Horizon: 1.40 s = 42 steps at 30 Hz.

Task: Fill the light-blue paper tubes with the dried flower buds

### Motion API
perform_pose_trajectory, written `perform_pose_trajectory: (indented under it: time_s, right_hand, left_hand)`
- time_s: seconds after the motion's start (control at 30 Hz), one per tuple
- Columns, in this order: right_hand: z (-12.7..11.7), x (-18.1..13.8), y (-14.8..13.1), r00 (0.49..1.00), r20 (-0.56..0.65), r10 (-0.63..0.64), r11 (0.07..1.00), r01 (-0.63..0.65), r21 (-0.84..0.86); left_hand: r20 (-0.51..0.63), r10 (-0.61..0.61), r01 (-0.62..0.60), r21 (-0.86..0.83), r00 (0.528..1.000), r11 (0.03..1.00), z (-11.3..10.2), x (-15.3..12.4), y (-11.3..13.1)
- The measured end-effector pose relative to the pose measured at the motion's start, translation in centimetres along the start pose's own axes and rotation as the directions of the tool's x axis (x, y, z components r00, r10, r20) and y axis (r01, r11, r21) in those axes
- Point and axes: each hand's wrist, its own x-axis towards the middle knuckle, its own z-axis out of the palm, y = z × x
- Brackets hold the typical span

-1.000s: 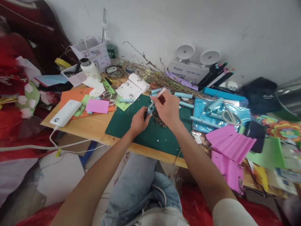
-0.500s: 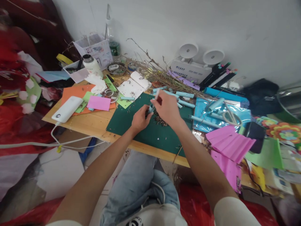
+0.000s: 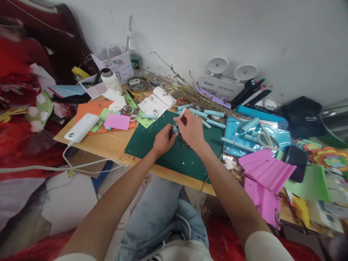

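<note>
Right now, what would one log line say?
left hand: holds blue tube | right hand: holds white stick at tube | under: green mat

I record a wooden table (image 3: 108, 143) standing against the wall, its top heavily loaded. Lying directly on it:
- a dark green mat (image 3: 176, 159) at the middle of the front edge
- a white power bank (image 3: 81, 127) near the left front corner
- an orange sheet (image 3: 85, 110) just behind the power bank
- a blue sheet (image 3: 231, 127) right of the mat
- pink pleated paper (image 3: 265, 168) at the right front
- dry twigs (image 3: 187, 92) along the back
</note>
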Motion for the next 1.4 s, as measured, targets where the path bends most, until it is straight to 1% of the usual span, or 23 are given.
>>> perform_pose_trajectory:
  time_s: [0.1,0.23,0.33,0.43,0.57,0.7,0.8,0.93,1.03,1.13,1.17,1.23,1.33,1.4]
  right_hand:
    - [-0.21,0.12,-0.17,1.0,-0.003,0.013,1.0,-0.013,-0.007]
    - [-0.48,0.27,-0.36,0.999,0.04,-0.006,0.999,0.008,-0.053]
    - [-0.62,0.27,-0.21,1.0,0.01,0.015,0.999,-0.015,-0.052]
    - [-0.75,0.23,0.02,0.999,0.032,0.006,0.999,-0.004,-0.039]
    - [-0.89,0.26,0.08,0.999,-0.04,0.032,0.999,-0.032,-0.015]
    - [-0.72,0.19,-0.12,1.0,0.007,-0.005,1.0,0.005,-0.031]
    - [-0.46,0.04,-0.13,0.999,-0.039,-0.003,1.0,0.002,-0.025]
    - [-0.29,-0.03,0.07,0.999,-0.008,-0.033,0.999,0.033,-0.017]
    - [-0.34,0.03,0.14,1.0,-0.021,-0.003,1.0,0.003,-0.005]
    - [-0.4,0.02,0.07,1.0,0.008,-0.008,1.0,0.008,0.01]
    - [-0.42,0.0,0.04,1.0,-0.001,0.003,1.0,-0.003,0.018]
    - [-0.46,-0.04,0.01,0.999,-0.026,0.035,0.998,-0.034,0.048]
    - [-0.53,0.01,0.12,0.999,0.017,0.044,0.992,-0.045,0.115]
    - [-0.54,0.05,0.2,0.998,0.004,0.063,0.99,-0.063,0.129]
  left_hand:
    - [0.001,-0.004,0.004,-0.007,1.0,1.0,0.1,0.01,-0.12]
    - [-0.006,0.0,0.0,0.008,1.0,1.0,0.16,0.03,-0.19]
    - [-0.004,-0.005,0.005,0.002,1.0,1.0,0.15,0.02,-0.13]
    - [0.006,-0.011,0.011,-0.009,1.0,1.0,0.15,0.02,-0.06]
    - [0.002,-0.017,0.017,-0.02,1.0,1.0,0.17,0.04,-0.02]
    - [-0.002,-0.012,0.012,0.007,1.0,1.0,0.08,0.05,0.03]
    - [-0.002,-0.006,0.006,0.022,1.0,1.0,0.02,0.04,0.06]
    - [0.006,-0.003,0.003,0.026,1.0,1.0,0.01,0.04,0.07]
    - [0.004,-0.003,0.003,0.012,1.0,1.0,0.03,0.02,0.09]
    - [0.003,-0.005,0.004,0.016,1.0,1.0,0.05,-0.01,0.09]
    - [0.003,-0.009,0.009,0.015,1.0,1.0,0.05,-0.01,0.08]
    - [0.004,-0.014,0.014,0.007,1.0,1.0,0.07,-0.01,0.04]
    - [0.008,-0.004,0.004,0.008,1.0,1.0,0.06,0.0,-0.03]
    - [0.006,-0.01,0.01,0.01,1.0,1.0,0.03,0.02,-0.05]
